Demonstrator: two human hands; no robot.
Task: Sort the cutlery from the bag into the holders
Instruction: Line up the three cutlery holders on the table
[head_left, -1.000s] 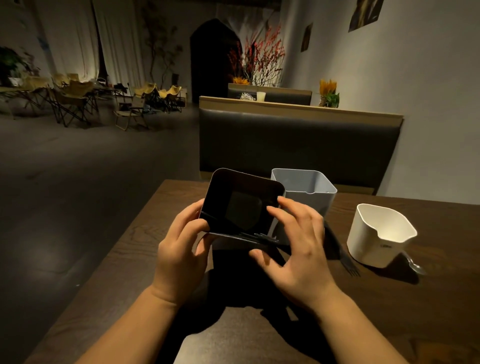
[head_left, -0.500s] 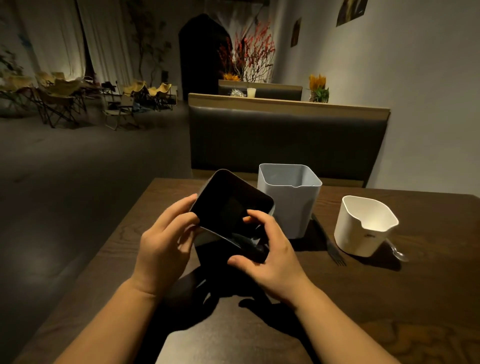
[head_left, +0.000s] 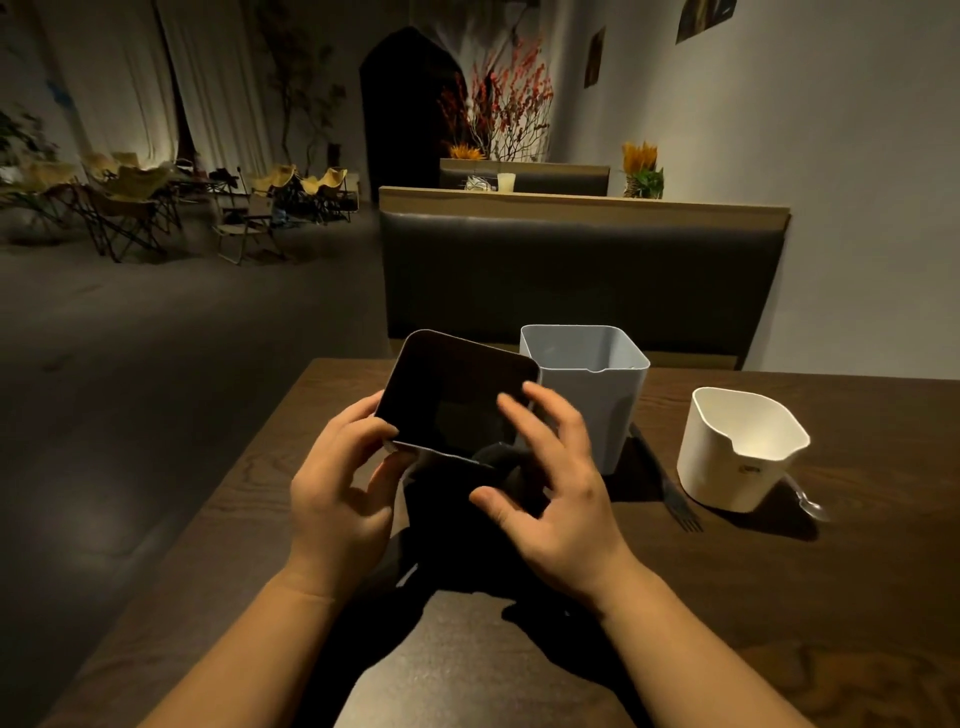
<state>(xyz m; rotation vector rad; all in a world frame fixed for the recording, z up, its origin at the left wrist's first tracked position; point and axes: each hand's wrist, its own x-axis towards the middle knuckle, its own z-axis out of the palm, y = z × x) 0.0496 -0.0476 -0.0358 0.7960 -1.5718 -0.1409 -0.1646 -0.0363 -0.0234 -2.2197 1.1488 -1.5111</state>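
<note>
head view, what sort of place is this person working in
Probably a dim café or restaurant: a padded booth bench behind the wooden table, folding chairs grouped across the floor, and flower arrangements beyond the bench.

- Pinching the black holder (head_left: 457, 395) at its near-left corner with the left hand (head_left: 340, 493), thumb on the rim, fingers curled round the side.
- Hovering the right hand (head_left: 553, 499) just beside, fingers spread and relaxed, thumb out leftward.
- Reaching in with both bare forearms.

A dim room: dark floor (head_left: 156, 338), pale curtains (head_left: 208, 78) and folding chairs (head_left: 124, 208) far left, a dark padded bench (head_left: 571, 275) behind the wooden table (head_left: 779, 623), plain wall (head_left: 831, 182) right.
</note>
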